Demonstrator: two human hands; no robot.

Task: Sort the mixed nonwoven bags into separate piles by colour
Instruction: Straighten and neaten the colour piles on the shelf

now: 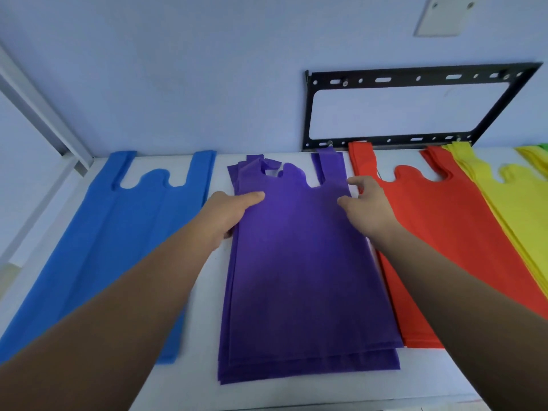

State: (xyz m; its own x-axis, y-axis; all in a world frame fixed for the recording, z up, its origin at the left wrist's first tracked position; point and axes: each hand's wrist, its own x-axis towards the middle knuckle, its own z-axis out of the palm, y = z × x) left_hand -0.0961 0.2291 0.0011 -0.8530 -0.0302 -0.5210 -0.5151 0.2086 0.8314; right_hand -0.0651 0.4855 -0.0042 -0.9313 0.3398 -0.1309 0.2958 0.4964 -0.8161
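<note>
A pile of purple bags point(302, 262) lies in the middle of the white table point(207, 390), handles toward the wall. My left hand point(228, 215) grips the pile's upper left edge, thumb on top and fingers tucked underneath. My right hand point(367, 206) sits at the pile's upper right edge with fingers loosely spread, touching the top bag. To the left lies a blue bag pile point(118, 247). On the right come a red-orange pile point(444, 232), then a yellow pile point(516, 209), and a sliver of green point(544, 146) at the far right edge.
A black metal wall bracket point(415, 81) hangs on the pale wall just behind the red and purple piles. A white window frame point(38, 114) runs along the left. A bare strip of table shows in front of the purple pile.
</note>
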